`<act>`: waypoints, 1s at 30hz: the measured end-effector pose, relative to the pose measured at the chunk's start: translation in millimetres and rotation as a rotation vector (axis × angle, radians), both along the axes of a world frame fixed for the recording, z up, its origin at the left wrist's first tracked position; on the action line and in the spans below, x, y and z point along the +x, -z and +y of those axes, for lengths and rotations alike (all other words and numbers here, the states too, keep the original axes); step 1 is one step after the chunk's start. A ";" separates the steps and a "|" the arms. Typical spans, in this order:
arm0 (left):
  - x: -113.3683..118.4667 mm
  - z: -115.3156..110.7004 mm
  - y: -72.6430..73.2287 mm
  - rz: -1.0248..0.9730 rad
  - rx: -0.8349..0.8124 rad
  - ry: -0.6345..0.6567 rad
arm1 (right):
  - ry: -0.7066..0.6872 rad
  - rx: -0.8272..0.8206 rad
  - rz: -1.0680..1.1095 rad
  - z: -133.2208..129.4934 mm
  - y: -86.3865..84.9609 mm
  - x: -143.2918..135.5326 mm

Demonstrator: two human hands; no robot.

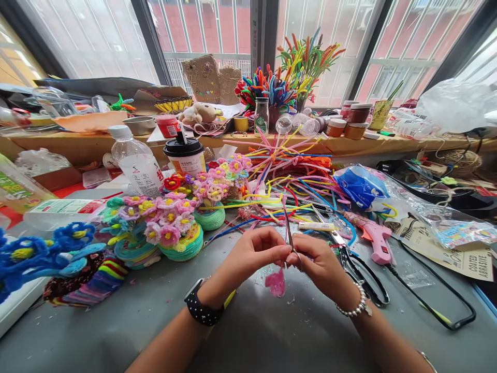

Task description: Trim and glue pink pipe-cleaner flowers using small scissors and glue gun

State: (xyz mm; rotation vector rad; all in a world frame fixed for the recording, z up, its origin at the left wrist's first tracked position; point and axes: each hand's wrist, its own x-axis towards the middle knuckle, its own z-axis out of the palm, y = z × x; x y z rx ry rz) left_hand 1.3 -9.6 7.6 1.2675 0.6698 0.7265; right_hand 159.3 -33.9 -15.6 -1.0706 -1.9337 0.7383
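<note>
My right hand (320,261) is closed on a small pair of scissors (288,225), its fingers at the handle loops and the blades pointing up and away. Close beside it, my left hand (258,254) pinches with thumb and forefinger at a thin pink pipe cleaner next to the blades; the fingers hide most of the grip. Just below both hands shows a fuzzy pink pipe-cleaner piece (275,283). Whether it joins the pinched stem, I cannot tell. Tiny pink scraps lie around it on the grey table (256,331).
Pipe-cleaner flowers (171,220) in coiled pots crowd the left. Loose pipe cleaners (295,166) are heaped ahead. On the right lie black-handled pliers (361,274), a pink glue gun (375,238) with its cord, and a blue packet (361,186). A plastic bottle (135,163) and lidded cup (184,155) stand behind.
</note>
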 end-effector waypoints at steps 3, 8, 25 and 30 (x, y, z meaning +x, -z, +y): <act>0.7 0.0 0.7 -0.016 0.026 -0.034 | -0.002 0.003 -0.001 0.4 1.0 -1.2; 0.1 1.0 1.0 -0.018 0.106 -0.107 | -0.033 -0.065 0.004 0.3 4.2 -5.0; -1.2 1.5 2.2 -0.034 0.073 0.043 | -0.232 -0.218 0.123 -1.0 1.9 -2.1; -1.4 1.6 1.8 -0.027 0.067 0.042 | -0.187 -0.223 0.067 -0.3 3.1 -1.0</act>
